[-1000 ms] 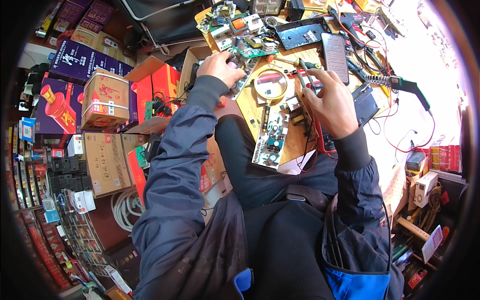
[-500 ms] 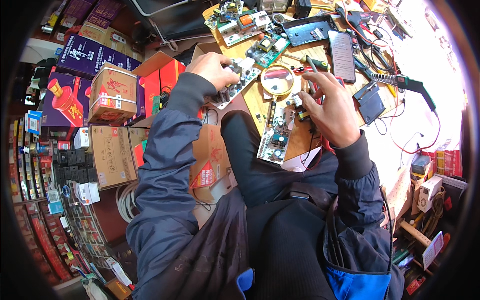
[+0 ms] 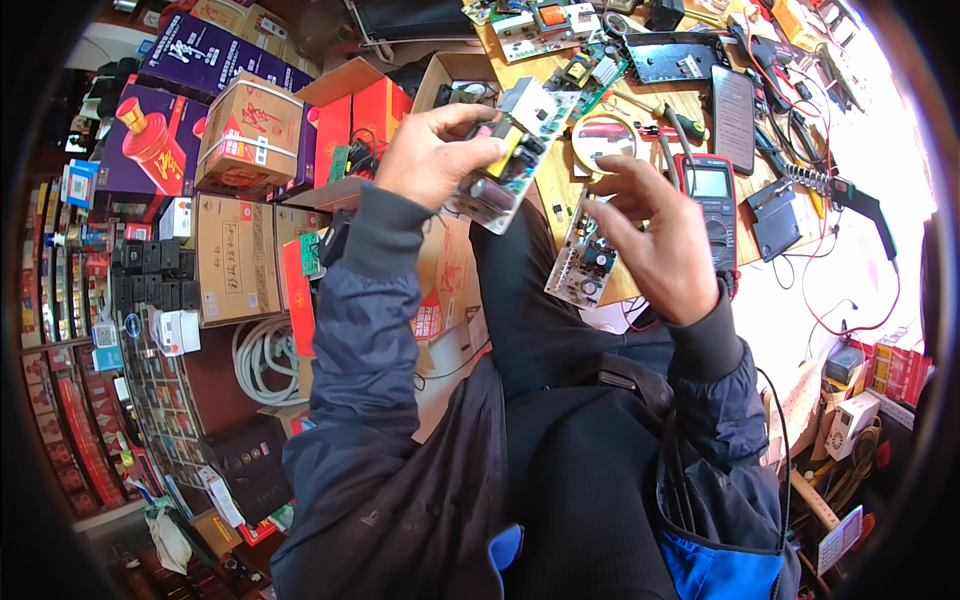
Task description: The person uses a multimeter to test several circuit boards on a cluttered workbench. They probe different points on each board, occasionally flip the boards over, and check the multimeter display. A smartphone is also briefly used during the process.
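Observation:
My left hand [image 3: 428,158] is closed on the edge of a circuit board [image 3: 525,157], which is held up and tilted above my knee. The board carries a white block, a yellow-sided transformer and dark round capacitors. Above a second circuit board [image 3: 580,272], which lies at the table's near edge, my right hand [image 3: 665,245] hovers with thumb and fingers apart. It hides part of that board. Just beyond its fingertips lies a round magnifying glass [image 3: 603,146]. A red-rimmed multimeter [image 3: 714,205] sits to its right.
More circuit boards [image 3: 590,72], a black plastic shell [image 3: 677,57], a phone [image 3: 733,120] and a screwdriver [image 3: 690,128] crowd the table's far part. A soldering iron [image 3: 862,205] rests in a coil holder at right. Cardboard boxes [image 3: 240,260] stack up at left.
My left hand has lifted the circuit board off the table edge and brought it nearer, tilted. My right hand has shifted slightly nearer. The view has turned, uncovering the multimeter.

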A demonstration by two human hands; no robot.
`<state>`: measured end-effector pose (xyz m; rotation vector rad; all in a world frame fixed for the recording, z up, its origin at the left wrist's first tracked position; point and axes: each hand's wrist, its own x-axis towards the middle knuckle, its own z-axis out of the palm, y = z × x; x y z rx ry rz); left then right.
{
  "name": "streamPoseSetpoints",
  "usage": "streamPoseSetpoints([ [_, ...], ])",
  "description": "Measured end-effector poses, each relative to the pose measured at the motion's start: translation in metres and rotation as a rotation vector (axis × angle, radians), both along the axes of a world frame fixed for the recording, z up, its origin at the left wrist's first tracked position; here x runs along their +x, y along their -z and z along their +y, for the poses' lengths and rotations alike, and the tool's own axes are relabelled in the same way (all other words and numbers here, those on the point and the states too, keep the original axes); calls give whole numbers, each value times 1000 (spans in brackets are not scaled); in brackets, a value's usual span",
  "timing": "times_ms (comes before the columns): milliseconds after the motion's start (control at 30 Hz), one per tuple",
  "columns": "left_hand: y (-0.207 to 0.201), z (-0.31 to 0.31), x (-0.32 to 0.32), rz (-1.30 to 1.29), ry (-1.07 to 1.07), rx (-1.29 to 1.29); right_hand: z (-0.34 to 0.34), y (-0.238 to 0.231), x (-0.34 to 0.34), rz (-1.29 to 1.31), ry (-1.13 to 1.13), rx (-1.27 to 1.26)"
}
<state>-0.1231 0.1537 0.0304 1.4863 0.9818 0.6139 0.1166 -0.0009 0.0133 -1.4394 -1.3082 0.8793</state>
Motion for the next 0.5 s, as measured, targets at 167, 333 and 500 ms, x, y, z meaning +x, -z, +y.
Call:
streamPoseSetpoints([
  [167,11,-47,6,-144,-106,-27,-17,11,-33,291,-159,-95],
  [333,25,-82,12,-253,-261,-65,-31,16,-39,437,-200,-82],
  [500,25,-106,10,37,-271,257,-40,25,-46,816,-188,-199],
])
